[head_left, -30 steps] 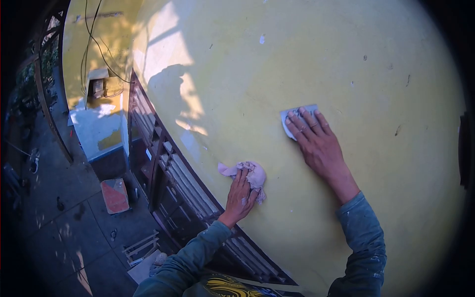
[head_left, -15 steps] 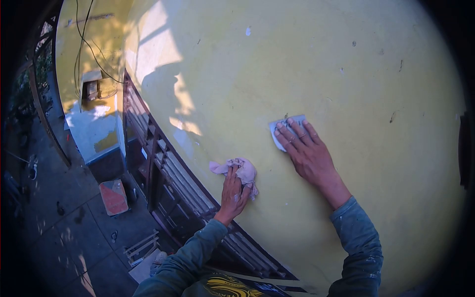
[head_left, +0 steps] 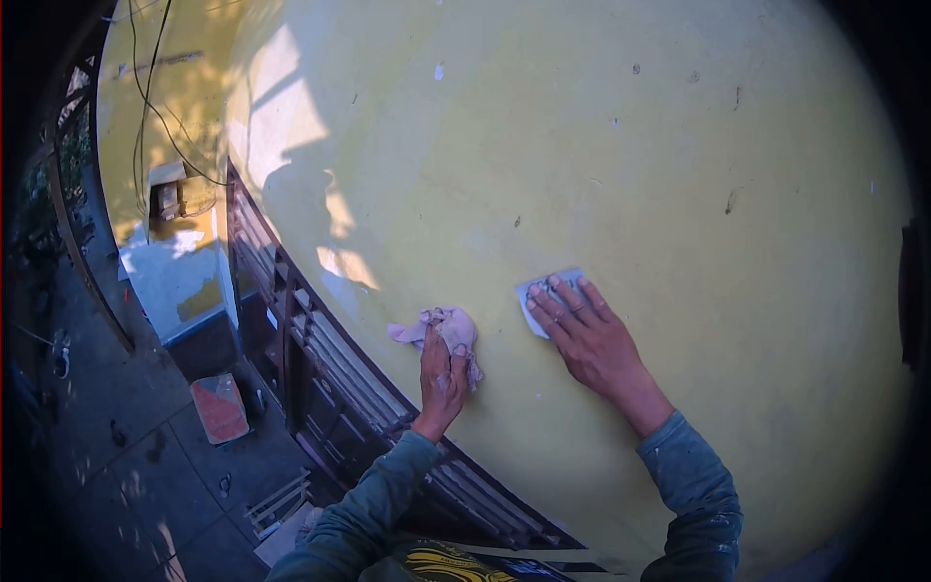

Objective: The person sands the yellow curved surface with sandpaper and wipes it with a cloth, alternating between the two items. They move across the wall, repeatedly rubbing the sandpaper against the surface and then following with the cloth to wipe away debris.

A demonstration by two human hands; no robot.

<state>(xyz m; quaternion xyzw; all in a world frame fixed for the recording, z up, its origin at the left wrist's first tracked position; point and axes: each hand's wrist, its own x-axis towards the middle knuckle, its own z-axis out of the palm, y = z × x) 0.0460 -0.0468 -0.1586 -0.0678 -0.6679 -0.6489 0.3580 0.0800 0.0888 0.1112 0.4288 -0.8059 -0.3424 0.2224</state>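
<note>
Against the yellow wall, my right hand lies with its fingers over a pale grey sheet of sandpaper, pressing it flat. Dark print shows on the sheet's back between the fingers. Lower and to the left, my left hand holds a crumpled pink rag to the same wall. Its fingers lie over the cloth, and part of the rag sticks out on both sides.
Below my left arm runs a dark brown slatted frame. A red-topped stool or box stands on the grey floor. Cables hang above an open wall box. Several dark marks and chips dot the wall.
My right hand has slid the sandpaper down and a little right across the wall, away from a dark mark. My left hand stays on the rag in nearly the same place. The view has shifted slightly.
</note>
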